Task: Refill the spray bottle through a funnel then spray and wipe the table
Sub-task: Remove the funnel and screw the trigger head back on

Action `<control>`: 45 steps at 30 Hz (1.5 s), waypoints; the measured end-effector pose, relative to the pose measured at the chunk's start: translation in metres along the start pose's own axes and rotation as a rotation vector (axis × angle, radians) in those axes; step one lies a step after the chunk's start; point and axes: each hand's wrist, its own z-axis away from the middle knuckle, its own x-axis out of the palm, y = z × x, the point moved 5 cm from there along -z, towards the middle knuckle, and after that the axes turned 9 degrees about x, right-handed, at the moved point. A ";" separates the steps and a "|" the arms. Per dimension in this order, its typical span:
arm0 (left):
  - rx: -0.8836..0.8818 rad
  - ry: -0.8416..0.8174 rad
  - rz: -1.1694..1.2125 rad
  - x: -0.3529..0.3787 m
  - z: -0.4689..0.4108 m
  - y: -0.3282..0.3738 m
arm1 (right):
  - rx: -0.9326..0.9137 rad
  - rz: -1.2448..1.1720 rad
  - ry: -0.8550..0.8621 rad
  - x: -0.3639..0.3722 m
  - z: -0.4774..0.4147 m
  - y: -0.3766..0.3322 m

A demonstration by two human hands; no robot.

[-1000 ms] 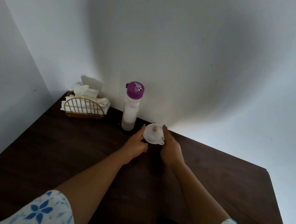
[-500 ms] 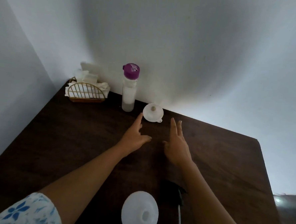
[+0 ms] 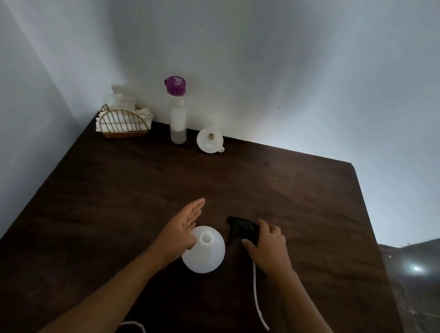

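Plastic makes up the spray bottle [image 3: 203, 253]: white, round, fat and smooth, with a small open hole on top. It looks light and maybe a bit squashy, so it could tip or slide; best to hold it around its fat sides. The left hand [image 3: 184, 228] is flat with straight fingers at the bottle's left side and seems to touch it. Just right of the bottle, the right hand [image 3: 269, 246] curls over the black spray head [image 3: 241, 228], hard and bumpy, with a thin bendy white tube [image 3: 256, 294] trailing from it. Far behind the bottle stand the small white funnel [image 3: 209, 140], a tall clear water bottle [image 3: 177, 117] with a purple cap, and a wire napkin holder [image 3: 123, 124], all on the dark wood table [image 3: 289, 191]
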 end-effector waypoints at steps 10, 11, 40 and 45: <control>0.078 0.007 -0.424 0.024 0.039 0.004 | -0.077 0.130 -0.021 0.019 0.019 -0.010; 0.102 0.026 -0.460 0.026 0.041 0.006 | -0.090 0.108 0.002 0.017 0.022 -0.010; 0.124 -0.033 -0.672 0.028 0.044 0.008 | 0.298 -0.386 -0.023 0.001 0.018 0.010; 0.143 -0.034 -0.688 0.028 0.043 0.008 | 0.158 -0.923 0.153 -0.049 0.021 -0.001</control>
